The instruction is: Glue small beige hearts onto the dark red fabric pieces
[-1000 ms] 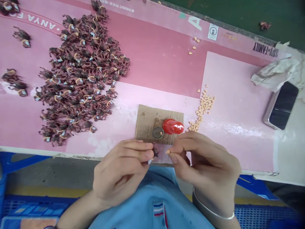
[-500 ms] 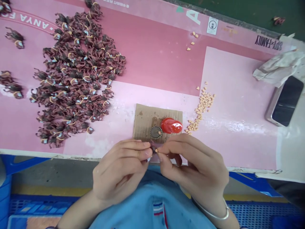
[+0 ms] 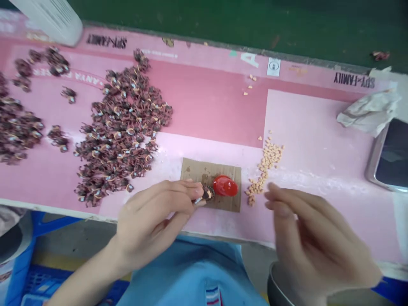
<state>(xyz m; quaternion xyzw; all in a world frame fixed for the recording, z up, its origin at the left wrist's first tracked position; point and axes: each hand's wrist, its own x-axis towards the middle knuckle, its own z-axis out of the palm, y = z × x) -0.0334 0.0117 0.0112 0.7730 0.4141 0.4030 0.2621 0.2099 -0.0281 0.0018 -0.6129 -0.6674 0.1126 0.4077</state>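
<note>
My left hand [image 3: 157, 212] is closed around a small dark brown figurine [image 3: 203, 196], mostly covered by my fingers. It is beside a small metal bottle cap [image 3: 211, 193] on a piece of brown cardboard [image 3: 236, 204]. A glossy red object [image 3: 225, 186] stands on that cardboard, to the right of the cap. My right hand [image 3: 321, 242] is apart from the left, close to a scatter of tiny beige pieces [image 3: 270, 157]. Its thumb and index finger come together, smeared by motion; whether anything is between them I cannot see.
A large heap of brown figurines [image 3: 127, 123] covers the left of the pink table [image 3: 219, 110], with another group [image 3: 19, 131] farther left. A white bottle [image 3: 54, 21] is at the upper left. Crumpled tissue [image 3: 369, 112] and a phone [image 3: 395, 157] lie at the right.
My right hand has left the figurine and swung right towards the beige pieces. My left hand keeps the figurine, now right by the bottle cap. The camera view has shifted.
</note>
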